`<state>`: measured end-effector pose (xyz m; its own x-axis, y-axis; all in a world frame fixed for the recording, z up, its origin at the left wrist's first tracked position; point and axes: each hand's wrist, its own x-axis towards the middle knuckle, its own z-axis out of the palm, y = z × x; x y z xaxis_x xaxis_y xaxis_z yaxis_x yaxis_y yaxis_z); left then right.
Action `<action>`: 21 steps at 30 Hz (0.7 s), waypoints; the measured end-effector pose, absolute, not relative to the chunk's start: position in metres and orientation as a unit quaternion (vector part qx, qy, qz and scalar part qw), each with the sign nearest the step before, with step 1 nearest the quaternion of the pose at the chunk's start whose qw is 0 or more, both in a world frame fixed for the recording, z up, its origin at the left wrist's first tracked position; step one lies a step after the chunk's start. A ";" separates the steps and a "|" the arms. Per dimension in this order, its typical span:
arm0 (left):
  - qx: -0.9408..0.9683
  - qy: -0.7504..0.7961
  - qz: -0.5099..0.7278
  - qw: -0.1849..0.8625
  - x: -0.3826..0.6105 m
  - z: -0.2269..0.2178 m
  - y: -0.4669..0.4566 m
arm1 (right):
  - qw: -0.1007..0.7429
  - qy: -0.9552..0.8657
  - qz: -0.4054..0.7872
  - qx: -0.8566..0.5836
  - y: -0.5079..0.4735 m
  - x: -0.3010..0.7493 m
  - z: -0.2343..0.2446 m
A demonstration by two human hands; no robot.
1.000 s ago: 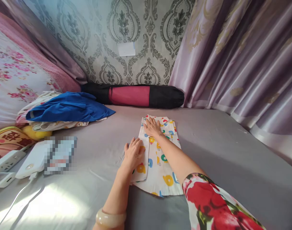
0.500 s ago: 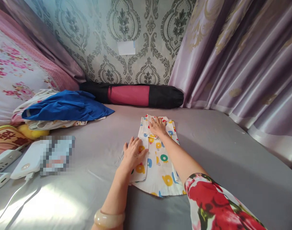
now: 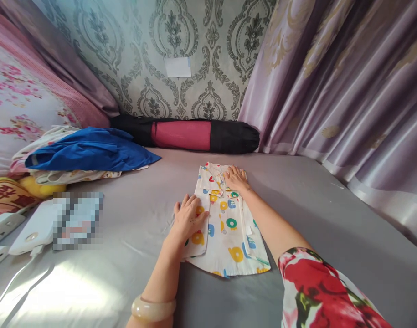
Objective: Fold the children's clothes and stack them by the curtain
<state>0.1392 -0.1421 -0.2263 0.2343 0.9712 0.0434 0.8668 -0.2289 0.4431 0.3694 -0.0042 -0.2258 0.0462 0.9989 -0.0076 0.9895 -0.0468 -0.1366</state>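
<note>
A small white shirt with a colourful print of yellow, blue, green and red shapes lies on the grey bed sheet, its sides folded inward. My left hand rests on the folded left side with its fingers spread. Near the top right of the shirt, my right hand lies flat over the folded upper part, fingers stretched out. Neither hand grips the cloth. A small white tag shows on the right fold, beside my right forearm.
Left of the shirt lies a pile of clothes with a blue garment on top. A black and pink rolled bag lies along the wall. A white power bank with a cable, a pixelated object and a power strip sit at left.
My right hand has slid to the right across the upper part of the shirt, uncovering its upper middle. My left hand stays in place on the left fold.
</note>
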 end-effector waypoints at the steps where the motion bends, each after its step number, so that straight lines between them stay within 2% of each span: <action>1: 0.768 0.598 0.157 0.167 0.139 -0.226 -0.142 | 0.042 -0.687 0.046 -0.724 -0.005 0.370 -0.229; 21: 0.770 0.593 0.161 0.170 0.139 -0.227 -0.141 | 0.052 -0.714 0.067 -0.695 -0.037 0.340 -0.232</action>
<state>0.1389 -0.1406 -0.2268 0.2442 0.9686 0.0468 0.8589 -0.2385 0.4532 0.3396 -0.0370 -0.2325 -0.0287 0.9994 -0.0194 0.9855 0.0251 -0.1678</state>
